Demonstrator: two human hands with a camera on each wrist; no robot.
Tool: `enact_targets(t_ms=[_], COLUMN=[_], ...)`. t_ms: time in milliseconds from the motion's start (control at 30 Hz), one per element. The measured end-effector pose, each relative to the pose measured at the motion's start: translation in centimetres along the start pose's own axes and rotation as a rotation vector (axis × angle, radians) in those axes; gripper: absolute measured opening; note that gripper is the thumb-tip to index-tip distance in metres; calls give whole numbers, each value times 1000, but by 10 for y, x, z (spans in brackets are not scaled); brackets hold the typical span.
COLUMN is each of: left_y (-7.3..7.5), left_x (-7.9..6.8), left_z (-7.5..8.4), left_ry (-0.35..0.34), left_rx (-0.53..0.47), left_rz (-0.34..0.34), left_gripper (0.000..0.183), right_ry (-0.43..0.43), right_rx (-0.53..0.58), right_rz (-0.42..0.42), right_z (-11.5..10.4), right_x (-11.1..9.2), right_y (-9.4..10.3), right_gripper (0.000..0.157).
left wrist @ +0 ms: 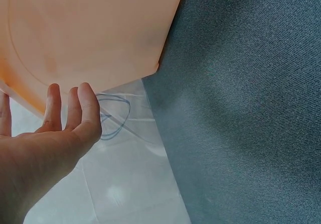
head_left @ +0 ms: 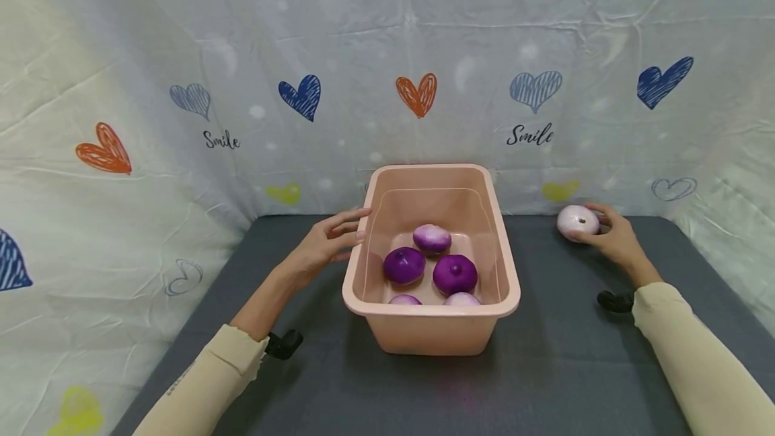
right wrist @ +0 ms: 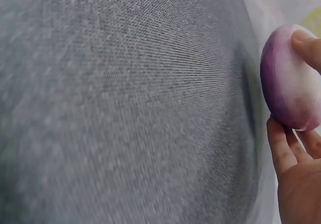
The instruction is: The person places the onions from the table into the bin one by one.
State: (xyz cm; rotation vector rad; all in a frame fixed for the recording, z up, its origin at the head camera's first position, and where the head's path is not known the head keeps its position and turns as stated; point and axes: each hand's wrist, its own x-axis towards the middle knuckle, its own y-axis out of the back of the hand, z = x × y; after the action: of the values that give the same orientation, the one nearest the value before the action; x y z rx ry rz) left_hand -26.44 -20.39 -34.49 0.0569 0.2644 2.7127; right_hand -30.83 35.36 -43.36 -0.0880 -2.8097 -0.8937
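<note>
A peach plastic basin (head_left: 432, 332) stands near the middle of the table with several purple onions inside, among them a dark one (head_left: 455, 274) and a paler one (head_left: 432, 239). My left hand (head_left: 333, 237) touches the basin's left rim, its fingers loosely extended; in the left wrist view the fingers (left wrist: 86, 103) lie along the basin's outer side (left wrist: 100, 33). Far to the right of the basin, my right hand (head_left: 614, 237) grips a white-and-purple onion (head_left: 575, 222), thumb on one side and fingers on the other (right wrist: 286, 78).
The dark grey table (head_left: 545, 382) ends at the back against a hanging white sheet (head_left: 363, 32) printed with hearts. The basin's walls rise above the onions in it, and the near wall partly hides two of them. A black strap piece (head_left: 615, 301) sticks out at the right wrist.
</note>
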Motion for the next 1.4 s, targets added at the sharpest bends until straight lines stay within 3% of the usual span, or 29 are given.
enact_targets(t_ms=[300, 767, 1400], left_y=[1, 1, 1], left_x=[1, 2, 2], left_z=[-2, -3, -3], left_ry=[-4, -21, -16], left_rx=[-4, -16, -6], left_rz=[-6, -21, -8], left_gripper=[59, 58, 58], right_ry=[-5, -2, -23], right_rx=[-12, 65, 159], right_rz=[-27, -50, -78], right_z=[-6, -7, -36], right_x=[-11, -25, -36], right_y=[9, 21, 18], right_gripper=[79, 80, 78])
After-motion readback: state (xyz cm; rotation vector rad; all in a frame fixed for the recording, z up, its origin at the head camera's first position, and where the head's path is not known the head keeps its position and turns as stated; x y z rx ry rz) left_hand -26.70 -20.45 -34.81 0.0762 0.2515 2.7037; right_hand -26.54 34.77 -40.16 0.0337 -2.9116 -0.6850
